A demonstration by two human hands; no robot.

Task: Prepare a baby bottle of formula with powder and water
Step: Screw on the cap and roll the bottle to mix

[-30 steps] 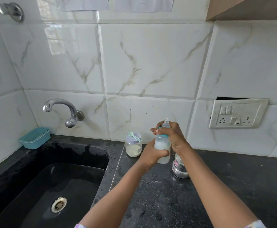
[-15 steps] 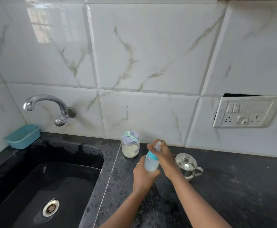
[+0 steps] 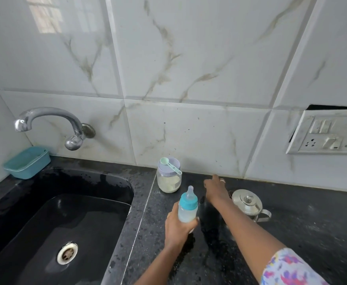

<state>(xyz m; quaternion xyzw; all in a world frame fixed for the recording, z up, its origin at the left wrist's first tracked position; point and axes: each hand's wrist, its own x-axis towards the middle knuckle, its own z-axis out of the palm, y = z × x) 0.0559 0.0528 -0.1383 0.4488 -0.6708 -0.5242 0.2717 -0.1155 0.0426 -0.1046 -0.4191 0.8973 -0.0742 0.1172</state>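
Now: baby bottle (image 3: 187,212) in left hand (image 3: 178,229), right hand (image 3: 215,190) free.
I note the left hand grips it upright near the powder jar (image 3: 169,181); the right hand is released, fingers loose, stretched out between that jar and the steel pot (image 3: 247,204) over the dark surface (image 3: 312,233).

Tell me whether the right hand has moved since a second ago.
Yes. The right hand has left the bottle and reached toward the wall, now between the jar and the steel pot.
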